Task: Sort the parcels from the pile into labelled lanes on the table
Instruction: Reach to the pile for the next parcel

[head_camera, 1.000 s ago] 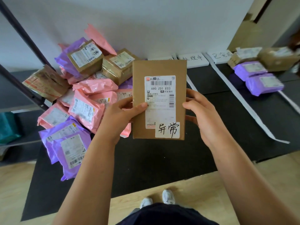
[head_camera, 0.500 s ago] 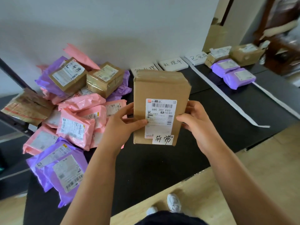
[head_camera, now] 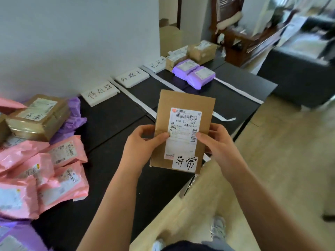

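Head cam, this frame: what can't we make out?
1. Head view: third lane sign, last character hidden behind small carton.
2. Head view: parcel pile cut off by left and bottom edges.
3. Head view: held box, label fine print too small; thumbs of left hand and right hand cover parts.
4. Head view: far carton label blurred.

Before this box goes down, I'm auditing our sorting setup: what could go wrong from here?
The brown box is marked 异常, yet no readable lane signs match, so it may be misfiled. The left hand and right hand pinch only its side edges near the table edge; it could fall.
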{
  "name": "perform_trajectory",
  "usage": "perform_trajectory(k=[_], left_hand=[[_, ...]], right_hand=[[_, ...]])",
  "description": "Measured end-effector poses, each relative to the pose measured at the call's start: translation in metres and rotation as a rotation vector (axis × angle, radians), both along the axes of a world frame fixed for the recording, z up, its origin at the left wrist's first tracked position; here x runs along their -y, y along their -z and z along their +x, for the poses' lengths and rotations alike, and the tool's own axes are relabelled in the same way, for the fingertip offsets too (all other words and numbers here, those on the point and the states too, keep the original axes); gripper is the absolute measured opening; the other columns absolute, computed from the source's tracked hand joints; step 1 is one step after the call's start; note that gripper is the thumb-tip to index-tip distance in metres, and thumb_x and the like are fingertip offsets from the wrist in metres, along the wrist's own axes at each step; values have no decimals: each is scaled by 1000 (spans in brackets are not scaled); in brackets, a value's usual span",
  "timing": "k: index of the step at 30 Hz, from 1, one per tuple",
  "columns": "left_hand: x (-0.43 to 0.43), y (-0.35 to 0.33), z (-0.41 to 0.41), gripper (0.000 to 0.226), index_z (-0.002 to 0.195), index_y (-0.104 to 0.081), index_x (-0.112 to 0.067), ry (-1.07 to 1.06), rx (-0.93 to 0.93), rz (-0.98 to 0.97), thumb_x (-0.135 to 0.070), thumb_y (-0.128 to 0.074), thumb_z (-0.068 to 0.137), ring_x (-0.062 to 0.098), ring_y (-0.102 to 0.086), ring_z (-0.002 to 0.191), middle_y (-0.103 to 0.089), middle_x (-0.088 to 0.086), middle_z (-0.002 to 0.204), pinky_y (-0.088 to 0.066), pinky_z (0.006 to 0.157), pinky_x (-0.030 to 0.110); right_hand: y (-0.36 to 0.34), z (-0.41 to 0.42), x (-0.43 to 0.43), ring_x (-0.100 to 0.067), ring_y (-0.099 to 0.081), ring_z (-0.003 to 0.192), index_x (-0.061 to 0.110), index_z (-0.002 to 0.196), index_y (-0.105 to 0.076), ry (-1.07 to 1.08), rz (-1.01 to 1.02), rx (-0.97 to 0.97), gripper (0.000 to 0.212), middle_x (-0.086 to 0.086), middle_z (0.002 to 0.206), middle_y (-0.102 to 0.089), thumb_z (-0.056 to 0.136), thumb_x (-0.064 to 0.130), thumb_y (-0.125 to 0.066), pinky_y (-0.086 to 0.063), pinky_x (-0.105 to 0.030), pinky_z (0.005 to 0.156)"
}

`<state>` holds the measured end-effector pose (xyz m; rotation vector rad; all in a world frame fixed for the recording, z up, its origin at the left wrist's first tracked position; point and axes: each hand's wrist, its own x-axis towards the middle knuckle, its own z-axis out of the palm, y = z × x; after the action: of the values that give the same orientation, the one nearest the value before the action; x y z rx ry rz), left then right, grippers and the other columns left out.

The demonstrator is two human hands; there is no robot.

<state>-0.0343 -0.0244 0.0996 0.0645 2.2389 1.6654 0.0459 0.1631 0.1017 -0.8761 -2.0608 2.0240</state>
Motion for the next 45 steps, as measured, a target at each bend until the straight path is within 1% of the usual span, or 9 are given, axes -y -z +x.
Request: perform_trajectory(k=[3, 7, 12, 16, 20, 22, 29, 34, 45], left_hand=[[-57, 6, 1, 44, 116, -56, -33, 17, 31, -19, -45, -77, 79, 5, -58, 97, -61, -14, 109, -42, 67, 23], [-142, 10, 7, 42, 117, -57, -33, 75, 62, -39, -47, -74, 81, 7, -60, 97, -62, -12, 110, -47, 70, 25], [-246, 17, 17, 45, 124, -54, -35, 145, 60, -64, -46, -72, 84, 5, -62, 95, -63, -16, 108, -49, 70, 23], [-312, 20, 23, 40, 123, -52, -37, 201, 82, -73, -36, -70, 88, 1, -61, 88, -62, -19, 103, -45, 65, 18], [-367, 24, 20, 50, 135, -49, -27, 212, 91, -92, -30, -69, 90, 1, -58, 92, -59, -16, 110, -49, 75, 23], [-388, 24, 13, 42, 129, -50, -25, 202, 95, -109, -27, -68, 91, 0, -58, 86, -58, -18, 102, -45, 66, 17], [-457, 29, -48, 31, 115, -54, -32, 197, 120, -115, -28, -70, 89, 3, -58, 92, -60, -16, 105, -43, 66, 20], [-514, 27, -115, 31, 117, -53, -34, 240, 89, -119, -29, -68, 90, 3, -57, 92, -57, -20, 101, -43, 69, 20], [-605, 28, -231, 45, 135, -54, -23, 216, 36, -203, -31, -66, 92, 12, -57, 109, -59, -8, 116, -50, 97, 37]], right_hand=[[5, 8, -48, -10, -70, 97, 25, 123, -53, 63, -5, 5, 35, 6, 112, -70, 92, 26, -69, -56, -28, 76], [11, 20, -126, -12, -69, 100, 22, 128, -52, 121, 4, 26, 39, 4, 114, -69, 93, 28, -68, -57, -28, 77], [20, 35, -223, -7, -71, 92, 23, 125, -53, 168, -35, 11, 35, 3, 111, -70, 93, 29, -67, -55, -19, 64], [22, 42, -289, -8, -71, 92, 23, 123, -55, 197, -28, 35, 35, 4, 110, -71, 92, 28, -69, -56, -23, 70], [25, 40, -341, -8, -72, 90, 22, 124, -56, 240, -33, 57, 35, 4, 108, -72, 92, 27, -70, -55, -24, 70], [28, 34, -360, -9, -72, 90, 22, 125, -56, 253, -44, 62, 36, 4, 108, -72, 92, 28, -69, -56, -25, 70], [36, -22, -428, -6, -72, 85, 22, 128, -53, 233, -39, 93, 39, 5, 104, -72, 93, 33, -67, -57, -26, 69], [30, -88, -487, -10, -71, 89, 19, 129, -53, 224, 5, 147, 39, 5, 102, -72, 95, 34, -65, -60, -37, 79], [39, -206, -579, -5, -73, 73, 17, 127, -54, 190, -12, 199, 35, 2, 99, -73, 96, 30, -64, -54, -21, 56]])
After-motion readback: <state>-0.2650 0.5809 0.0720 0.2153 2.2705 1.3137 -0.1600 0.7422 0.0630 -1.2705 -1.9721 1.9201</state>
